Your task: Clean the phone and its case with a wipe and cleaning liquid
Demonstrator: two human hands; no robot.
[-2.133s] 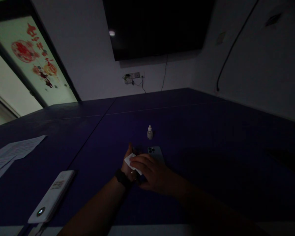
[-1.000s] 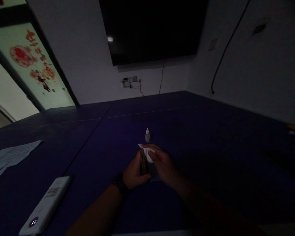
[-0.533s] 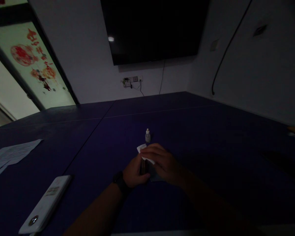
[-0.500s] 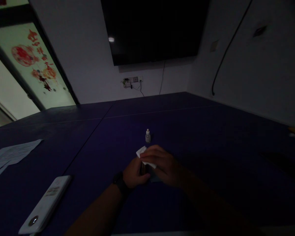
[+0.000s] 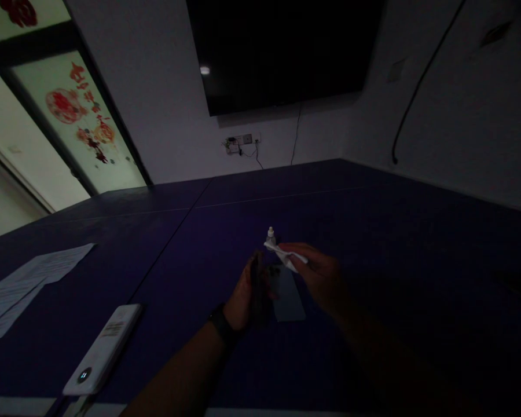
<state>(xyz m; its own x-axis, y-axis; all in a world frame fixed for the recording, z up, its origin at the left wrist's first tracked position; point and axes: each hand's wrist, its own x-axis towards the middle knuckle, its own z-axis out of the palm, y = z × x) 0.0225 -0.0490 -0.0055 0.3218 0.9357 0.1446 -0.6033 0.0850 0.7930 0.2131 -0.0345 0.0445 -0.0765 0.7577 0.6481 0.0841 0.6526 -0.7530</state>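
My left hand (image 5: 242, 298), with a black watch on the wrist, is closed round a dark, flat, phone-shaped thing (image 5: 257, 286) tilted up on edge. Dim light hides whether it is a phone or a case. A folded white tissue (image 5: 286, 256) is pinched between the fingers of my right hand (image 5: 323, 275), raised to the right and apart from the dark thing. Below, between my hands, a grey-blue phone-like slab (image 5: 290, 301) lies flat on the table. Just behind the tissue stands a small dropper bottle (image 5: 271, 234) with a white cap, its lower part partly covered.
The dark blue table (image 5: 191, 255) reaches to the wall. At left lie a white power bank (image 5: 106, 347) with a lit round display and cables, and printed sheets (image 5: 35, 275). A large black screen (image 5: 286, 52) hangs above wall sockets (image 5: 241, 141).
My right hand with the tissue has moved right, off the dark thing. My left hand has tipped that thing upright, and the grey-blue slab shows more. The view has shifted left.
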